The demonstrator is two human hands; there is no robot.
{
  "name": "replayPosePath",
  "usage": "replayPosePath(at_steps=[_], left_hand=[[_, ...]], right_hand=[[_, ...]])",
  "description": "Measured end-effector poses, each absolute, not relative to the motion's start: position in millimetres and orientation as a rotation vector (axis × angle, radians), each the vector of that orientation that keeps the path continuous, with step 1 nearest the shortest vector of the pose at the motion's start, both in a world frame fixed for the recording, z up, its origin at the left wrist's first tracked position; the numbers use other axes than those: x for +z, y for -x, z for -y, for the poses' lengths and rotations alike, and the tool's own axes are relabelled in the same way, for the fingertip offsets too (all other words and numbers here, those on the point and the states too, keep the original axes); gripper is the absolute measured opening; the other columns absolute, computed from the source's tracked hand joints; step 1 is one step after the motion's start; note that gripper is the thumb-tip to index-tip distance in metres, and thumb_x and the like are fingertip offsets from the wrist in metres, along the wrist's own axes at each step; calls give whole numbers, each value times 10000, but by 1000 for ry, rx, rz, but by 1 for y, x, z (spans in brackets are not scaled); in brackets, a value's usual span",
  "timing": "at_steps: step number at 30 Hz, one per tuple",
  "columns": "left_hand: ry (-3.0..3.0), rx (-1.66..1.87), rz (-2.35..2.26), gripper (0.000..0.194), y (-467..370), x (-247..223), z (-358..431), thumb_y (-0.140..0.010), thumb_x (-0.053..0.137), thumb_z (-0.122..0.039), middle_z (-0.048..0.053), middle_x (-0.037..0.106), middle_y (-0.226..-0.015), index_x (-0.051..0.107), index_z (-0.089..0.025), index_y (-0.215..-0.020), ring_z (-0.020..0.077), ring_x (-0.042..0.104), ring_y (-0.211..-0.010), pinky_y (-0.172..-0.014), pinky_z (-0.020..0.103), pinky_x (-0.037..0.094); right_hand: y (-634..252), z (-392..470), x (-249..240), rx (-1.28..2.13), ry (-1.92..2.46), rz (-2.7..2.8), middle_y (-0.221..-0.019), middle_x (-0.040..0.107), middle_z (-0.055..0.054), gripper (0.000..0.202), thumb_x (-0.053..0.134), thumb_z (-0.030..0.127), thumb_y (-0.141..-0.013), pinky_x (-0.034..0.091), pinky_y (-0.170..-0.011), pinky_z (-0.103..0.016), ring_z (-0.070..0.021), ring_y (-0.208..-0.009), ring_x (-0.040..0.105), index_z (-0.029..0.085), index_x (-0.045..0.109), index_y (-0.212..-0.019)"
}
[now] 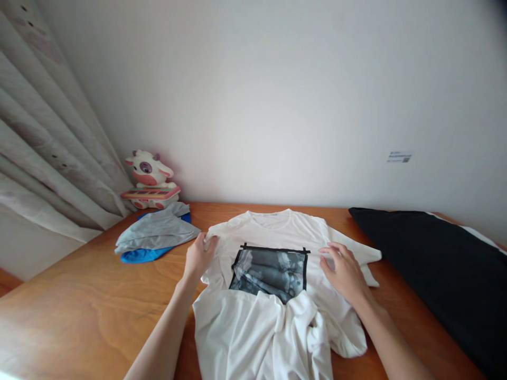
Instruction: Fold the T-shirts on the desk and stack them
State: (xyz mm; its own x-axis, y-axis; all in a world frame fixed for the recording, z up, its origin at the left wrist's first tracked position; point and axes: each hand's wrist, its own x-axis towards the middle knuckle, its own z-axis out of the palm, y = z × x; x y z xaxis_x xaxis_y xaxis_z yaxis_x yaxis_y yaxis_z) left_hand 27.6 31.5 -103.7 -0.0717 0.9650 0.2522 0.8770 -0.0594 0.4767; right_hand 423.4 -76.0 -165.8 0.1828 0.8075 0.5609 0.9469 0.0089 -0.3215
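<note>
A white T-shirt (273, 232) with a dark grey framed print lies front side up before me, its collar toward the wall. Its lower part is bunched in folds at the near side. At the left sleeve, my left hand (201, 254) pinches the fabric between thumb and fingers. My right hand (343, 268) is over the right side of the shirt, fingers apart and bent, with nothing held. The right sleeve spreads out flat beyond that hand.
The shirt lies on a wooden table (99, 295). Grey and blue clothes (158, 229) are piled at the back left, near a cow-shaped toy keyboard (151, 182). Black fabric (435, 264) covers the right side. A curtain (51, 137) hangs at the left; a wall stands behind.
</note>
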Motion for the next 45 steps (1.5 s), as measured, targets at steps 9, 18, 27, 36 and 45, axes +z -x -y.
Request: replayPosePath(at_steps=[9, 18, 27, 36, 45], left_hand=[[-2889, 415, -1099, 502, -75, -95, 11, -797, 573, -166, 33, 616, -1432, 669, -339, -1259, 313, 553, -1251, -1057, 494, 404], [-2720, 503, -1333, 150, -51, -89, -6, -800, 595, -218, 78, 711, -992, 666, -223, -932, 270, 636, -992, -893, 386, 478], [-1818, 1321, -1473, 216, -31, -101, -31, -814, 572, -390, -24, 598, -770, 528, -217, -936, 155, 581, -674, -634, 268, 465], [-2252, 1469, -1749, 264, -17, -118, -45, -939, 462, -303, 136, 627, -1234, 575, -196, -1152, 287, 561, -1217, -1092, 488, 426], [-2246, 343, -2261, 628, -35, -126, -24, -991, 379, -586, 234, 603, -1373, 560, -141, -1395, 432, 524, -1314, -1009, 622, 437]], right_hand=[[-424, 76, -168, -232, 1823, 1655, -1186, 642, -123, 258, 501, 323, -905, 524, -920, -450, -281, -1044, 645, 225, 731, -971], [-424, 75, -170, -220, 1802, 1678, -1178, 638, -119, 268, 481, 336, -912, 521, -929, -447, -277, -1039, 645, 228, 724, -951], [-425, 76, -169, -157, 1818, 1697, -1205, 628, -124, 279, 466, 339, -923, 499, -985, -433, -271, -1080, 640, 221, 713, -979], [-422, 76, -168, -209, 1865, 1724, -1219, 652, -129, 312, 442, 356, -933, 525, -918, -428, -290, -1093, 654, 214, 707, -1016], [-420, 84, -158, -303, 2282, 1670, -1237, 685, -197, 452, 435, 422, -998, 499, -931, -437, -333, -1093, 666, 100, 645, -1236]])
